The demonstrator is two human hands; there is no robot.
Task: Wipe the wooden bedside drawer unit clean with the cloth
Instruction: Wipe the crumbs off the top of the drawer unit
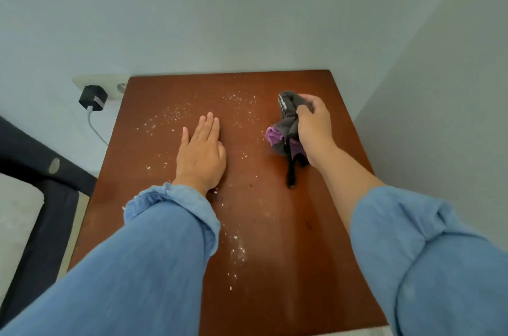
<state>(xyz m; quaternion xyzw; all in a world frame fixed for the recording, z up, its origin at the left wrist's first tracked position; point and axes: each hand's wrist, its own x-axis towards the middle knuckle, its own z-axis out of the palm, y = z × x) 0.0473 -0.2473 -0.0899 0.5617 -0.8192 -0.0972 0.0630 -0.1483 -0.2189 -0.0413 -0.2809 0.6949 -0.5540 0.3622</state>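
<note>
- Gripping the cloth (288,126) is the right hand (313,129), fingers curled round a bunched grey-and-purple wad, with a dark tail of it trailing down toward the near side.
- The cloth is sitting over the right part of the drawer unit's top (275,225), near the right edge and about midway back; whether it is pressing on the wood or just above it, I cannot tell.
- The left hand (202,151) is lying flat on the wood near the middle, fingers straight and together, holding nothing and looking like a brace.
- White crumbs (176,115) are lying scattered across the back left and centre of the top, with more just beside the left hand.
- Another trail of specks (237,250) is running down the middle toward the near edge.
- The strip along the right side is looking cleaner and faintly shiny, so I'd say wiping is under way there, no further.
- Most of the job is looking undone: the left half, the centre and the back are all showing debris.
- Only the top is in view; the front and sides are hidden, so their state is anyone's guess.
- A charger (93,97) is sitting plugged into the wall socket just left of the back corner.
</note>
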